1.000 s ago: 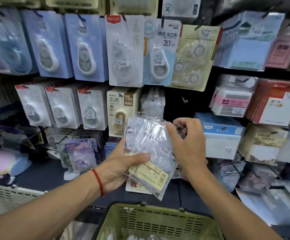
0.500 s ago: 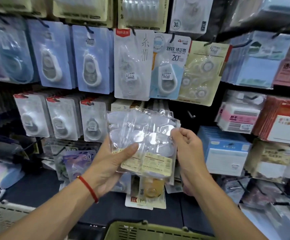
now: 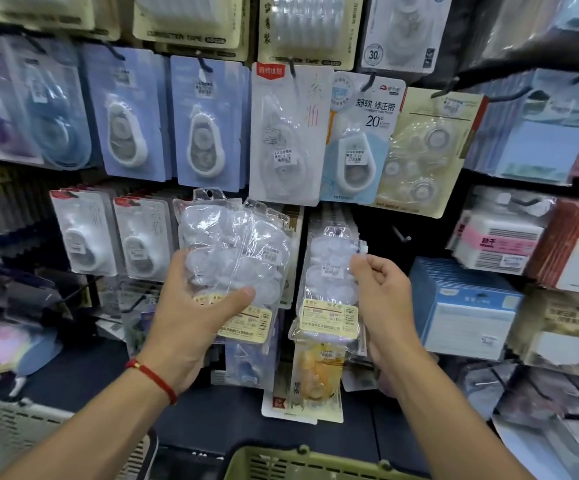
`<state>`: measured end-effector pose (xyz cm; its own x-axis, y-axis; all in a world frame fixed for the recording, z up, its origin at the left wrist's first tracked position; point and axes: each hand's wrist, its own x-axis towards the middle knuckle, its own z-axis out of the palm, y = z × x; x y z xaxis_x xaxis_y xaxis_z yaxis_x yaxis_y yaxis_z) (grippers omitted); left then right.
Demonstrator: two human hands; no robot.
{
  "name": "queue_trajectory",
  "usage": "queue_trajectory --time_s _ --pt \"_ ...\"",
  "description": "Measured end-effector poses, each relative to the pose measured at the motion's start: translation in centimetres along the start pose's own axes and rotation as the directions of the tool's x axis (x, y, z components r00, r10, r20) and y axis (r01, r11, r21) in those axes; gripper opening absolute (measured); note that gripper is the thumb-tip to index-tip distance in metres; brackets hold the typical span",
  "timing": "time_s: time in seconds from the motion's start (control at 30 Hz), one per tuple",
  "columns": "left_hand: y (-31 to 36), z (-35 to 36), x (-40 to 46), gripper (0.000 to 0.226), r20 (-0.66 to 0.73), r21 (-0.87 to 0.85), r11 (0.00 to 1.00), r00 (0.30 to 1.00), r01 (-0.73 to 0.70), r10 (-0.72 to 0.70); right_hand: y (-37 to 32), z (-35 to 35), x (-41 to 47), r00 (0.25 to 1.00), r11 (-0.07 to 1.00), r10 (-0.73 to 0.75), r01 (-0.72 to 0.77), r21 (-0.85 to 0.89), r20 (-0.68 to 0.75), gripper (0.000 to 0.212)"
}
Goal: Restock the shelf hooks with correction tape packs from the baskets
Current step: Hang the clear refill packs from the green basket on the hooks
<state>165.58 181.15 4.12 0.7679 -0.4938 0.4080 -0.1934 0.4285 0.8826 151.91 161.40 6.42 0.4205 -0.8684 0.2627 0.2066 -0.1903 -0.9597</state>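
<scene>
My left hand (image 3: 191, 317) grips a stack of clear correction tape packs (image 3: 236, 251) with yellow labels, held up in front of the middle row of the display. My right hand (image 3: 381, 292) pinches the right edge of one separate clear pack (image 3: 329, 282), which hangs upright to the right of the stack. Whether its top hole sits on a hook is hidden. An empty black hook (image 3: 400, 234) sticks out just right of that pack. Below, the rim of a green basket (image 3: 301, 462) shows at the bottom edge.
Carded correction tapes fill the hooks above and to the left, such as the blue pack (image 3: 205, 123). Boxes of sticky notes (image 3: 468, 306) crowd the right shelves. A white basket (image 3: 11, 434) sits at the lower left. A yellow pack (image 3: 319, 372) hangs below my right hand.
One pack has come off the stack: my right hand moved it to the right, while my left hand kept the rest and lifted slightly.
</scene>
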Motion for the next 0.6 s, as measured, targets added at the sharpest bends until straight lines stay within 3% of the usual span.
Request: queue_trajectory --time_s 0.13,0.23,0.27,0.33,0.47,0.6 --pt "0.1 -0.1 0.0 0.08 -0.027 -0.003 1.0 1.0 0.0 0.0 -0.3 -0.1 0.0 1.0 0.994 -0.001 -0.001 -0.107 -0.017 0.031" --pt "0.0 0.0 0.0 0.079 -0.029 -0.03 0.999 0.999 0.013 -0.014 -0.1 -0.6 -0.4 0.994 0.89 -0.107 0.085 -0.448 -0.024 0.036" --pt "-0.1 0.1 0.0 0.077 -0.025 -0.05 0.998 0.999 0.029 -0.03 -0.1 -0.7 -0.7 0.986 0.862 -0.165 0.136 -0.488 -0.016 0.033" --pt "-0.3 0.5 0.0 0.073 -0.015 -0.067 0.997 0.999 0.044 -0.045 -0.3 -0.3 -1.4 0.976 0.864 -0.202 0.216 -0.455 0.081 0.024" --pt "-0.4 1.6 -0.3 0.076 0.018 -0.019 0.999 0.999 0.043 -0.042 0.0 1.5 -3.2 0.916 0.94 0.012 0.126 -0.317 0.4 0.024" --pt "-0.7 2.5 -0.5 0.079 0.013 -0.073 0.994 0.997 0.081 -0.08 0.2 2.0 -3.9 0.911 0.985 0.044 0.029 -0.17 0.409 0.013"
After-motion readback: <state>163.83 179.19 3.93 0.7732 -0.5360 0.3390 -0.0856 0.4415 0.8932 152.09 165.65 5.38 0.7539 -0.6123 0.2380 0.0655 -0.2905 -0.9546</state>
